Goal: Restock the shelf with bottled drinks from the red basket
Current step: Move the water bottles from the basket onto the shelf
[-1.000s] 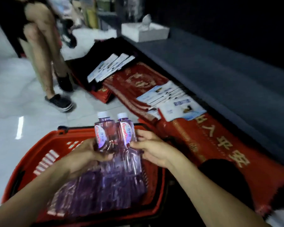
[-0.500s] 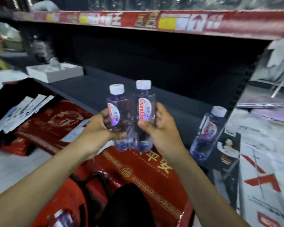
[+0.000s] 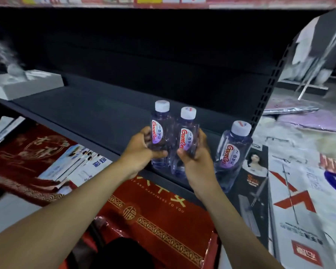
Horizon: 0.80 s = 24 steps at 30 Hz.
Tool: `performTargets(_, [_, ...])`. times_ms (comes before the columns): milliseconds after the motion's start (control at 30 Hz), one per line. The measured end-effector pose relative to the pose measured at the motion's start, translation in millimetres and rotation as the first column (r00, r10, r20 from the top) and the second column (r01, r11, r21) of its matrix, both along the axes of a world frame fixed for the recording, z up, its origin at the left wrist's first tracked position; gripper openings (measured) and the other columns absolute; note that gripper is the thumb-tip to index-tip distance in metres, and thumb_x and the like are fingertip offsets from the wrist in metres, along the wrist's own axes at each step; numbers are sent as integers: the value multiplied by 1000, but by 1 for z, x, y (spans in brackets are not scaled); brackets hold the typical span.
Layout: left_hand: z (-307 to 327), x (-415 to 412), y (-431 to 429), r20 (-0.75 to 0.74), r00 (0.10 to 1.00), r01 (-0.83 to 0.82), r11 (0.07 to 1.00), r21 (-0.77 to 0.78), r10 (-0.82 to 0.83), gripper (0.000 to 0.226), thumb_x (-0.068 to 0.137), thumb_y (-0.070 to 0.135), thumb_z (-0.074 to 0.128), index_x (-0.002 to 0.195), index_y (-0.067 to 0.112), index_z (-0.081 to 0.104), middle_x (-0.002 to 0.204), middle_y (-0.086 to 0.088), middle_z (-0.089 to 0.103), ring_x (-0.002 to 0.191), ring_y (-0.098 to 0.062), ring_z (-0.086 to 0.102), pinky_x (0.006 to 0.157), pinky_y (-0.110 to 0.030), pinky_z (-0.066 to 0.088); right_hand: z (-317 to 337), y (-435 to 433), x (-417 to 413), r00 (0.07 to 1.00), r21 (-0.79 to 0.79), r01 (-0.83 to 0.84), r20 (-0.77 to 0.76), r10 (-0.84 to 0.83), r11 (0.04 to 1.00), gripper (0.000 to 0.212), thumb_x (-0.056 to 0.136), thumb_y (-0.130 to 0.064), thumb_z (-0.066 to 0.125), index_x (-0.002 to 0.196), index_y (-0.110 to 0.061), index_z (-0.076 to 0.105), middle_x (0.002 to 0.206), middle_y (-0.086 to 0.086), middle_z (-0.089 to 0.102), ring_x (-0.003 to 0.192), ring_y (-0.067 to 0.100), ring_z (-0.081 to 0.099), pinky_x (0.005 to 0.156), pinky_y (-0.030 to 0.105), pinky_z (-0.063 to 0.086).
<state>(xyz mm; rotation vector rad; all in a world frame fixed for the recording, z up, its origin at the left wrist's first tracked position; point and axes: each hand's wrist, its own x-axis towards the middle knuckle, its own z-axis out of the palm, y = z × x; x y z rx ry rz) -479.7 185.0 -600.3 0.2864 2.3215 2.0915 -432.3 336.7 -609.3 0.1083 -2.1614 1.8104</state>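
My left hand (image 3: 142, 152) grips one bottle (image 3: 159, 136) and my right hand (image 3: 196, 158) grips a second bottle (image 3: 186, 140), side by side, touching, upright over the near edge of the dark shelf (image 3: 97, 113). Both are clear, purple-tinted plastic with white caps and red-lettered oval labels. A third bottle (image 3: 231, 154) of the same kind stands on the shelf just right of my right hand.

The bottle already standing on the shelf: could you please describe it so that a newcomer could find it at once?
Start at the dark shelf and follow its front edge to the right end, by the perforated upright. There stands a clear purple-tinted bottle with a white cap and a red-lettered label. Unlike the two matching bottles to its left, no hand holds it.
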Motion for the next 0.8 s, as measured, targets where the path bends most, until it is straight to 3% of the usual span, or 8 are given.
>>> performTargets(133, [-6, -4, 4, -5, 999, 45, 999, 0, -45, 67, 70, -18, 74, 123, 17, 54, 116, -6, 69, 107, -17, 67, 81, -20, 55, -5, 4, 4, 999, 57, 13, 46, -15, 998, 74, 97, -8, 57, 152, -37, 17, 131, -20, 54, 121, 1, 53, 93, 13, 42])
performTargets(233, [-9, -3, 3, -4, 998, 61, 998, 5, -61, 69, 72, -16, 73, 128, 17, 49, 118, -5, 68, 110, -16, 65, 89, -24, 55, -1, -1, 11, 998, 102, 41, 47, -46, 994, 77, 97, -17, 57, 155, -36, 9, 142, -11, 51, 126, 4, 51, 102, 24, 43])
performTargets(300, [-11, -2, 0, 0, 998, 59, 998, -1, -59, 76, 72, -14, 74, 133, 19, 43, 121, -5, 66, 113, -17, 64, 98, -33, 51, 3, -9, 27, 997, 54, 58, 52, -60, 997, 70, 96, -15, 58, 153, -32, 21, 135, -16, 56, 120, -4, 54, 103, 26, 44])
performTargets(367, [-13, -1, -2, -10, 998, 64, 997, -40, -64, 79, 73, -10, 75, 133, 25, 39, 123, -4, 64, 115, -16, 62, 101, -38, 49, 2, -13, 60, 993, 14, 72, 96, -73, 997, 53, 93, -9, 60, 135, -37, 44, 121, -25, 60, 112, -10, 56, 94, 18, 49])
performTargets(500, [-13, 5, -5, -43, 999, 27, 993, -113, -32, 74, 78, -3, 74, 127, 38, 37, 111, 6, 59, 106, -11, 60, 87, -23, 51, 0, 11, 121, 929, -44, 366, -37, -368, 930, 51, 82, 2, 71, 102, -43, 58, 101, -15, 69, 90, 1, 67, 71, 11, 54])
performTargets(567, [-16, 7, -5, -52, 998, 15, 992, -122, -22, 71, 81, -2, 73, 124, 41, 36, 108, 10, 58, 104, -9, 60, 81, -17, 49, -5, 37, 113, 890, -4, 454, -39, -454, 891, 55, 80, -3, 75, 112, -42, 52, 116, -13, 61, 100, 5, 63, 81, 14, 54])
performTargets(667, [-17, 10, -1, -50, 999, 0, 992, -127, -6, 71, 82, -1, 72, 126, 42, 37, 107, 12, 60, 105, -7, 61, 84, -20, 47, -12, 61, 87, 925, 204, 356, 58, -375, 912, 76, 79, -15, 79, 137, -37, 35, 132, -13, 50, 120, 10, 53, 98, 34, 47])
performTargets(800, [-16, 12, 2, -39, 999, -13, 992, -127, 8, 71, 83, -2, 70, 125, 43, 36, 110, 12, 60, 105, -8, 62, 90, -25, 49, -17, 64, 62, 936, 269, 315, 71, -345, 910, 65, 82, -15, 75, 135, -24, 38, 102, -27, 53, 88, -13, 51, 77, 18, 44])
